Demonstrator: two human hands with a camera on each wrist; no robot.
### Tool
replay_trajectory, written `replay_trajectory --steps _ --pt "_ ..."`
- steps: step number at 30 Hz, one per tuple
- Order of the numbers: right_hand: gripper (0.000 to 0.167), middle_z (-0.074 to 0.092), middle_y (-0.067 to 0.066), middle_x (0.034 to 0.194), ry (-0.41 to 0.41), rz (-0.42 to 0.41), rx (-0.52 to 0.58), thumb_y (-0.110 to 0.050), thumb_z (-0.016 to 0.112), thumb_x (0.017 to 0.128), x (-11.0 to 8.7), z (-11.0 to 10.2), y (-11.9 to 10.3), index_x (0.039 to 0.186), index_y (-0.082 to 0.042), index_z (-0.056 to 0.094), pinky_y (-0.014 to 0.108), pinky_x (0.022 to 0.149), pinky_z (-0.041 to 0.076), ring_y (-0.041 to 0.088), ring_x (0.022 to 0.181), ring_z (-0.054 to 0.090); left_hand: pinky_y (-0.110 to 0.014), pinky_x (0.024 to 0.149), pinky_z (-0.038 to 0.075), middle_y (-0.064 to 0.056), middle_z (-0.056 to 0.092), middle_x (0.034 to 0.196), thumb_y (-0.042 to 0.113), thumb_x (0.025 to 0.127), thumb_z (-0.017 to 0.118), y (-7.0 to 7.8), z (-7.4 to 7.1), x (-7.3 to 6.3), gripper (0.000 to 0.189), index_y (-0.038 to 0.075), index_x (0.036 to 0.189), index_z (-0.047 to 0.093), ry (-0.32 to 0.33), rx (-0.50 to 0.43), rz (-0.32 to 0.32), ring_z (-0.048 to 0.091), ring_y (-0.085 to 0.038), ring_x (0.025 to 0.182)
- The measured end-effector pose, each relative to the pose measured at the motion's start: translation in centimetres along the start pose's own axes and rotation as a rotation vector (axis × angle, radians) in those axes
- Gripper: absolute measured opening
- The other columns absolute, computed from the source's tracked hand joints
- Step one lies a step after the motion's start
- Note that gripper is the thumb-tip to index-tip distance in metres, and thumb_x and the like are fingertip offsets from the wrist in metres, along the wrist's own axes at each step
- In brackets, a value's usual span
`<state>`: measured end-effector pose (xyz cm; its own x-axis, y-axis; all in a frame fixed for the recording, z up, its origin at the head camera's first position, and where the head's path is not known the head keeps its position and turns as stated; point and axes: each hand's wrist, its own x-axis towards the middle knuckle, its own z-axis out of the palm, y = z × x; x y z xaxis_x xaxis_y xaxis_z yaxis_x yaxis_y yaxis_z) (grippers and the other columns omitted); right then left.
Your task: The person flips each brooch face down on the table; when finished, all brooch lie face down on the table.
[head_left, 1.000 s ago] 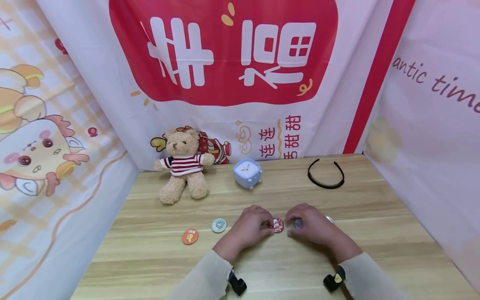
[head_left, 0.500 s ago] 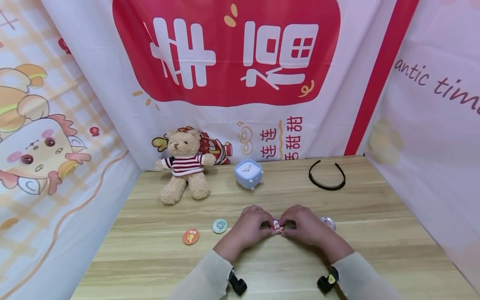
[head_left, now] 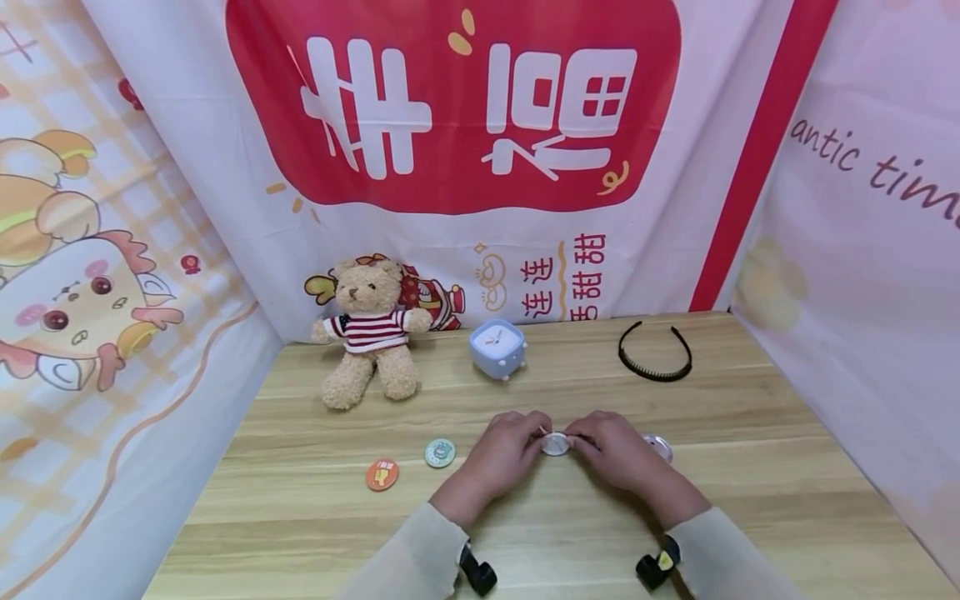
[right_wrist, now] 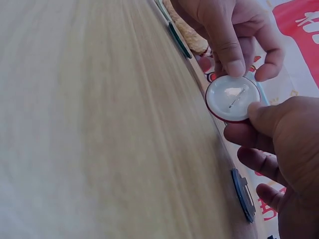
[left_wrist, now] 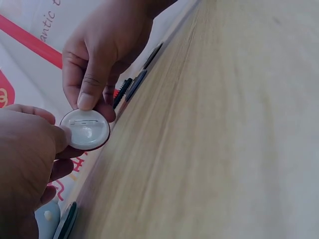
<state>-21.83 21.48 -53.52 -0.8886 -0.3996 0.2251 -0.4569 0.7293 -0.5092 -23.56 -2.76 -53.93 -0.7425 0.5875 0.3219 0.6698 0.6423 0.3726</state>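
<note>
Both hands pinch a round button badge (head_left: 555, 444) between thumbs and fingers, one at each side. Its silvery-white back faces up toward the head, and a pin clasp shows across it in the left wrist view, with a thin red rim. My left hand (head_left: 504, 454) is on the badge's left edge, my right hand (head_left: 617, 450) on its right edge. In the right wrist view the same badge (right_wrist: 233, 98) is held off the wooden table. A pale badge (head_left: 658, 447) lies partly hidden behind the right hand. Left of the hands lie a teal badge (head_left: 439, 453) and an orange badge (head_left: 382, 474).
At the back of the wooden table (head_left: 300, 542) a teddy bear (head_left: 371, 333) in a striped shirt leans on the cloth wall. A blue alarm clock (head_left: 498, 349) stands right of it. Farther right lies a black headband (head_left: 655, 371). Printed cloths border three sides.
The right hand has moved left and taken hold of the badge at the left hand. The badge's printed red face has turned away, and its silvery back now shows.
</note>
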Motion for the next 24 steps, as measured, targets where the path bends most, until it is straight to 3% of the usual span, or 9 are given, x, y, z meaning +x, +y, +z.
replay_trajectory --steps 7,11,17,24 --pt "0.012 0.078 -0.011 0.109 -0.016 0.082 0.004 -0.023 0.078 0.102 -0.04 0.20 -0.12 0.113 -0.027 0.082 0.046 0.100 0.061 0.015 0.109 0.072 -0.038 0.112 0.051 0.012 0.077 0.107 0.023 0.103 0.077 -0.23 0.19 -0.08 0.008 0.025 0.111 0.076 -0.034 0.022 0.025 0.068 -0.009 0.109" --pt "0.027 0.074 -0.014 0.115 -0.025 0.107 0.058 -0.022 0.087 0.094 -0.01 0.27 -0.24 0.116 -0.031 0.076 0.046 0.103 0.059 0.012 0.112 0.068 -0.039 0.111 0.050 0.013 0.076 0.104 0.027 0.100 0.082 -0.27 0.20 -0.15 0.013 0.026 0.111 0.076 -0.055 0.011 0.010 0.066 -0.009 0.106" --pt "0.029 0.073 -0.012 0.119 -0.047 0.064 0.062 -0.020 0.092 0.089 -0.13 0.35 -0.31 0.110 -0.032 0.076 0.048 0.106 0.058 0.014 0.119 0.067 -0.042 0.116 0.048 0.010 0.077 0.109 0.033 0.097 0.085 0.08 -0.08 -0.29 0.020 0.026 0.114 0.077 -0.100 0.013 -0.006 0.067 -0.013 0.112" --pt "0.027 0.073 -0.018 0.115 -0.076 0.008 0.042 -0.023 0.093 0.088 -0.17 0.31 0.03 0.108 -0.034 0.079 0.047 0.106 0.057 0.013 0.118 0.066 -0.041 0.119 0.046 0.015 0.078 0.110 0.036 0.097 0.085 0.01 -0.26 -0.35 0.018 0.027 0.112 0.080 -0.137 0.007 0.006 0.067 -0.011 0.118"
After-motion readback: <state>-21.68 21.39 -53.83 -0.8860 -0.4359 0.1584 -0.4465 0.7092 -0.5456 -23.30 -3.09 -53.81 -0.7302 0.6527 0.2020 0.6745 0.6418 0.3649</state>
